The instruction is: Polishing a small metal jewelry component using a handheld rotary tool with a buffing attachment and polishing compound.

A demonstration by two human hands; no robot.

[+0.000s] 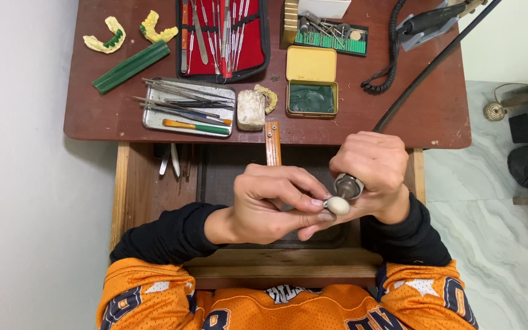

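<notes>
I saw my left hand (270, 205) pinching a small white piece (338, 205) at its fingertips, my right hand (374, 174) gripping the handpiece (349, 186) against it, below the table's (123, 125) near edge.

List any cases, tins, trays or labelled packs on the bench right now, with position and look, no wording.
Instrument case: top centre, open, black with red lining, metal tools strapped in.
Tin: right of centre, open, yellow lid up, dark green filling.
Metal tray: left of centre, rectangular, silver, holding loose tools.
Bur holder: top right of centre, green block.
No screens or signs.

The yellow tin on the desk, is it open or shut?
Open. The yellow tin has its lid swung back flat, and the green material inside shows.
</notes>
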